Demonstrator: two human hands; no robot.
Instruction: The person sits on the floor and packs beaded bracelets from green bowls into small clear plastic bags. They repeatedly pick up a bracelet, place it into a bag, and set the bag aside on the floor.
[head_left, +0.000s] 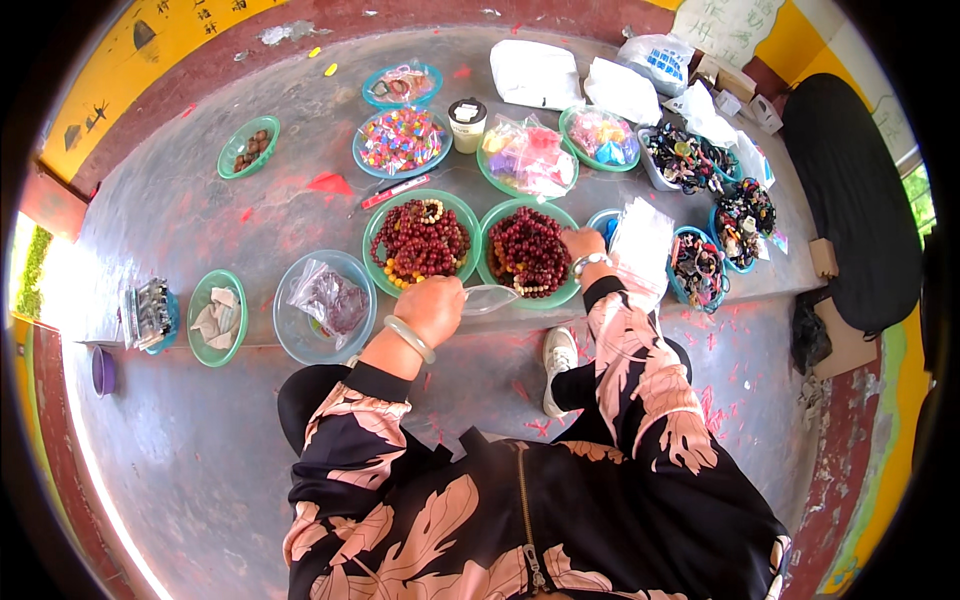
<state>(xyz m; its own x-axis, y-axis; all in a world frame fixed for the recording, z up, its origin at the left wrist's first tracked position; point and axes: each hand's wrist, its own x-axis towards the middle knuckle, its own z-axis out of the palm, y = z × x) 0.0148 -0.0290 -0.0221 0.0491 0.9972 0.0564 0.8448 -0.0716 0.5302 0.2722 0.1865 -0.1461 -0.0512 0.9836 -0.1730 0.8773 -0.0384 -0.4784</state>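
Observation:
My left hand [432, 310] is closed at the near rim of the left green bowl [372, 262], which holds dark red bead bracelets [418, 245]. From its fingers a small clear plastic bag [490, 299] reaches toward the right green bowl [487, 272]. More dark red bead strings [527, 250], with some yellow and cream beads, fill that bowl. My right hand [582, 243] is at its right edge, fingers curled beside the beads; what they grip, if anything, is hidden. A stack of clear plastic bags [641, 245] lies just right of that hand.
Farther back stand a bowl of colourful beads [402, 142], a lidded cup [467, 125] and a bowl of pink packets [528, 158]. Baskets of dark hair ties [698, 268] are at right. At left are a blue bowl [282, 310] and a green bowl [216, 350]. A red marker [396, 191] lies behind the beads.

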